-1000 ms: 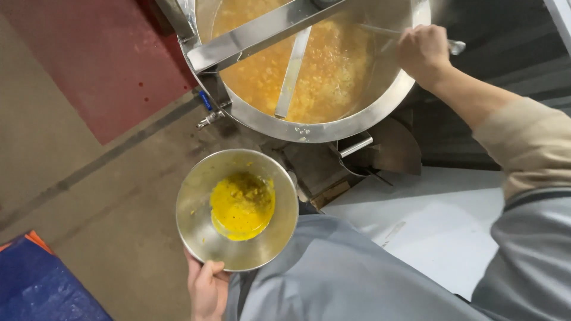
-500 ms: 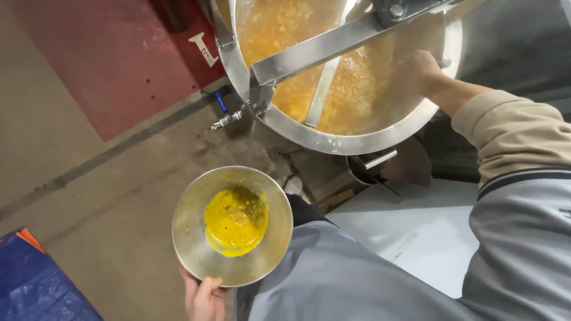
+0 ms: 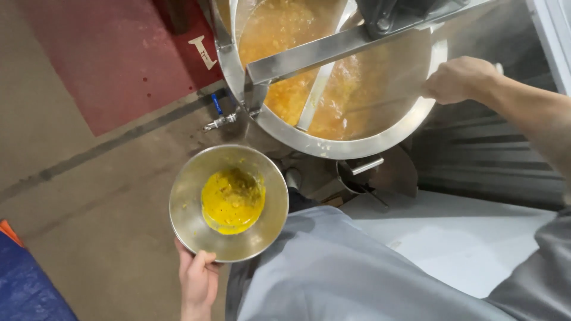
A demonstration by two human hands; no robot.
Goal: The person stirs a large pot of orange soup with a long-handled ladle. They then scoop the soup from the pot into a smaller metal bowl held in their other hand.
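Steel bowl held low; large cooking vat beyond.
Stainless steel bowl (image 3: 228,202), carrying a yellow mash (image 3: 232,201), is sitting over the concrete floor (image 3: 89,196), the left hand (image 3: 198,278) gripping its near rim. Farther off, the right hand (image 3: 459,79) is closing on a handle at the steaming vat (image 3: 333,142) of orange stew (image 3: 351,89).

Grey concrete floor (image 3: 89,196), red painted patch (image 3: 107,59).
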